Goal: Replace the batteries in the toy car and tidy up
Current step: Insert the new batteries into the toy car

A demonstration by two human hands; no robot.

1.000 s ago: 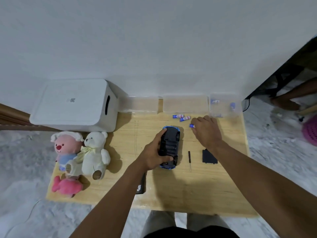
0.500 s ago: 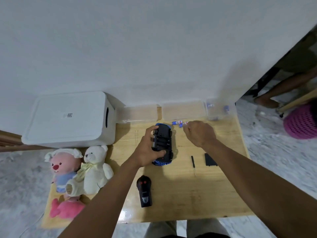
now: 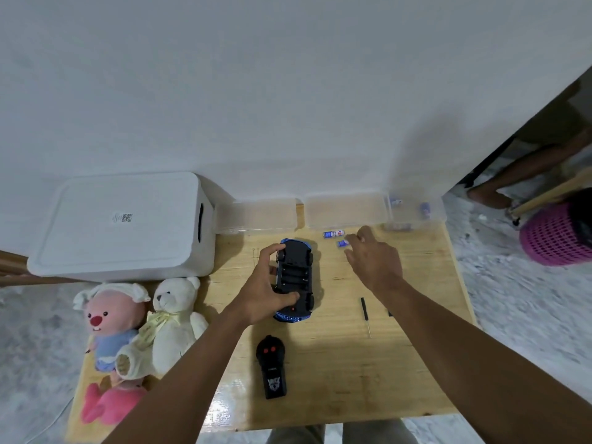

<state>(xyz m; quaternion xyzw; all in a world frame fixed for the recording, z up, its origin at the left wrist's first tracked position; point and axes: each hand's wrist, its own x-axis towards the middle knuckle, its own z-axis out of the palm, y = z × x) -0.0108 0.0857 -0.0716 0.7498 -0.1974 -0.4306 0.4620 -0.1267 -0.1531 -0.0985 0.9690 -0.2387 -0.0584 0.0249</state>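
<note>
toy car (image 3: pixel 294 280): frame centre, belly-up on tabletop (image 3: pixel 416 363), battery bay uncovered
left hand (image 3: pixel 267 291): clamped around car's left side
right hand (image 3: pixel 373 259): fingers loosely spread, touching a battery (image 3: pixel 342 243); second battery (image 3: pixel 333 233) just above
screwdriver (image 3: pixel 365 315): right of car

Right hand opens over the batteries

The right hand (image 3: pixel 374 262), closed over the batteries half a second ago, now spreads its fingers, fingertips at the nearer battery (image 3: pixel 341 243); the black battery cover, seen before right of the screwdriver (image 3: pixel 365 316), now sits mostly behind the forearm.
</note>
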